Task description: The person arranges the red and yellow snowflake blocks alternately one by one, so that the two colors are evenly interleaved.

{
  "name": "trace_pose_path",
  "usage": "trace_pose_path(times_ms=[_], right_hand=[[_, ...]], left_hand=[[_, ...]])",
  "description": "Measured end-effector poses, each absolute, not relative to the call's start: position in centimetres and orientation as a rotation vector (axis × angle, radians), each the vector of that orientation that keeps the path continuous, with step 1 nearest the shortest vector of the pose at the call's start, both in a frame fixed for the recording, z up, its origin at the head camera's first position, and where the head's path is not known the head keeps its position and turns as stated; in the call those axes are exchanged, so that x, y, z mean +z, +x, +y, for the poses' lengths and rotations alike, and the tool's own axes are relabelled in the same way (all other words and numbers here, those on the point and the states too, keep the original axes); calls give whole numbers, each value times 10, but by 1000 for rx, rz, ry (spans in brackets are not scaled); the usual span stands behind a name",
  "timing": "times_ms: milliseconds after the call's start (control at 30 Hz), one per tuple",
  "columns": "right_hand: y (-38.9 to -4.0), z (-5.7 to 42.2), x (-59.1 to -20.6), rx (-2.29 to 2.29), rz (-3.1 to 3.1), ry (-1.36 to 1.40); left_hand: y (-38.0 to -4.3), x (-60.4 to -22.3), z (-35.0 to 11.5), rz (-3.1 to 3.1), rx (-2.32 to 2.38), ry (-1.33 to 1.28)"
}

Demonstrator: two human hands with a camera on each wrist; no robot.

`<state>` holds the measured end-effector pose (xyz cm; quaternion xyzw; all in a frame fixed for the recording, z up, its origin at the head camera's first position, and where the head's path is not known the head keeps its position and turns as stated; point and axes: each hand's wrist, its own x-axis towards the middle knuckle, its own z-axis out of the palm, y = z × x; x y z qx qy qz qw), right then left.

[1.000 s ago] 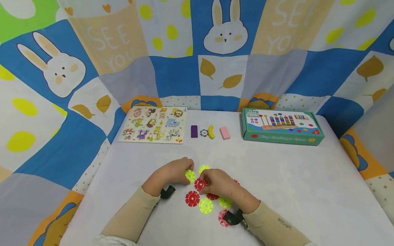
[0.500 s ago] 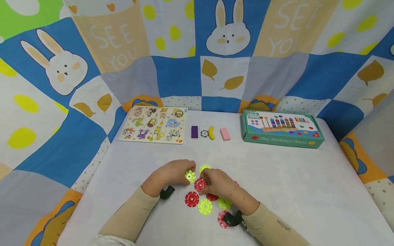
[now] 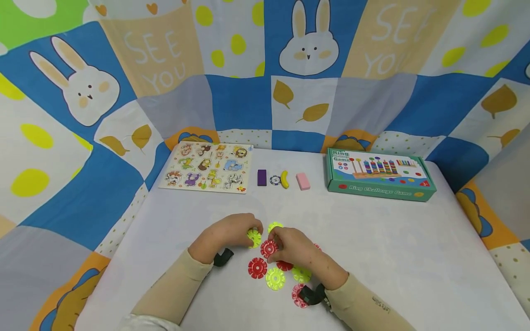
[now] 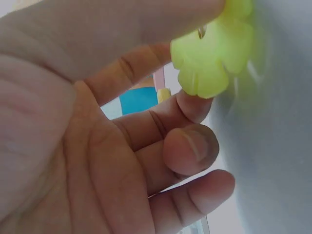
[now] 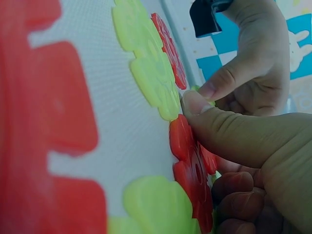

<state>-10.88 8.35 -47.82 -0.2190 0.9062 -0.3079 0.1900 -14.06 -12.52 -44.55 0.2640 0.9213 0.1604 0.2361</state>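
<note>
My left hand (image 3: 233,231) pinches a yellow-green notched plastic disc (image 3: 254,237) between thumb and fingers; in the left wrist view the yellow-green disc (image 4: 204,58) stands close to the white tabletop. Just to its right, my right hand (image 3: 296,248) pinches a red notched disc (image 3: 268,248) at its right edge. Between and below the hands lie another red disc (image 3: 257,267) and a yellow-green disc (image 3: 275,278). A further yellow-green disc (image 3: 301,274) and a red one (image 3: 284,265) are partly under the right hand. In the right wrist view, the right thumb (image 5: 224,131) covers part of the scene.
A pale red disc (image 3: 299,295) lies by the right wrist strap, and a yellow-green one (image 3: 274,226) beyond the hands. Farther back are an animal puzzle board (image 3: 207,168), purple block (image 3: 262,178), round chip (image 3: 275,180), toy banana (image 3: 284,179), pink block (image 3: 303,181) and green game box (image 3: 381,174).
The yellow-green disc in my left hand has tilted and shifted slightly left with the hand. My right hand keeps its pinch on the red disc, almost unmoved.
</note>
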Motion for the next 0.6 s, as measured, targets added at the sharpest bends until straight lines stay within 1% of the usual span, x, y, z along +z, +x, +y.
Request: trace_pose_path(times_ms=[333, 467, 600], right_hand=[[-109, 85, -479, -858, 2556, -632], [-109, 85, -478, -864, 2551, -635], [-108, 85, -478, -880, 2537, -636]], left_hand=[[-141, -447, -124, 2503, 486, 747], [-144, -451, -127, 2447, 599, 791], [-145, -449, -132, 2348, 750, 749]])
